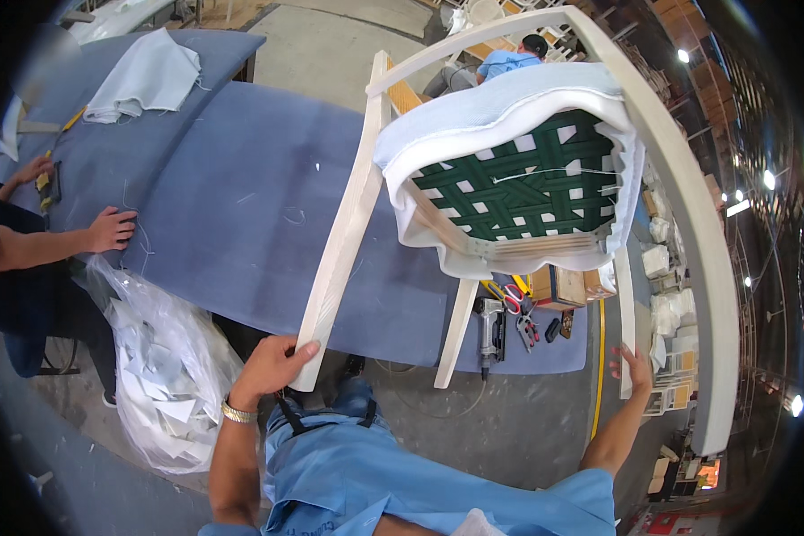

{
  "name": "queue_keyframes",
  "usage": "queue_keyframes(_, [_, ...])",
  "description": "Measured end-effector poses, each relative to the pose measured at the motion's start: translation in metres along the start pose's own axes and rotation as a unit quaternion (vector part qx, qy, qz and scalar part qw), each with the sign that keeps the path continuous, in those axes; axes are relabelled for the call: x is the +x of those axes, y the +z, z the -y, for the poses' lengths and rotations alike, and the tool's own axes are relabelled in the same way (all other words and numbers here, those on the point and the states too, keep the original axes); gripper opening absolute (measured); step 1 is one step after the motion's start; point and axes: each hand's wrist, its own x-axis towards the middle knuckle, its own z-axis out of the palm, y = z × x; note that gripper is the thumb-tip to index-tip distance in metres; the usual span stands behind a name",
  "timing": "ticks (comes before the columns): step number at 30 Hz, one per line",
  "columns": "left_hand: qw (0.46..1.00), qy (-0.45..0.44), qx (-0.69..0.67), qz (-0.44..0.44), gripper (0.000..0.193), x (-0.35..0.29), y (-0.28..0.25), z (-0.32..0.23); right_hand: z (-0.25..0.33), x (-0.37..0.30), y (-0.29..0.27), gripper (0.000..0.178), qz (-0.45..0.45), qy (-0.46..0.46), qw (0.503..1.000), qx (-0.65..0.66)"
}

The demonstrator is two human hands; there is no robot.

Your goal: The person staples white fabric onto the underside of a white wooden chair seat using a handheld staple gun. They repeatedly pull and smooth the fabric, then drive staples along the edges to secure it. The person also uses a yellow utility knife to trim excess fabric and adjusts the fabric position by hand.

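A pale wooden chair (339,237) is tilted over the table, with the underside of its seat turned toward me. Dark green webbing (518,179) is woven across the seat frame, and white padding and light grey fabric (500,103) wrap round its edge. My left hand (277,364) is closed round the lower end of the left leg. On the other side, my right hand (632,368) grips the end of a thinner leg, its fingers showing on both sides of the wood. A loose white thread (545,171) lies across the webbing.
A blue-grey covered table (241,196) bears a staple gun (489,330), red-handled scissors (512,299), pliers (529,330) and cardboard boxes (558,288). At left, a co-worker's hand (112,230) rests on it near a plastic bag of scraps (165,384). Another person (509,61) sits beyond the chair.
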Motion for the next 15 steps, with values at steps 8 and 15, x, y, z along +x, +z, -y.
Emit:
queue_keyframes(8, [0.969, 0.082, -0.231, -0.043, 0.052, 0.110, -0.004, -0.079, 0.004, 0.000, 0.009, 0.056, -0.019, -0.022, 0.999, -0.039])
queue_keyframes(15, [0.957, 0.073, -0.273, -0.069, 0.081, 0.106, 0.007, -0.093, -0.013, -0.007, 0.004, 0.048, -0.045, -0.018, 0.996, -0.078])
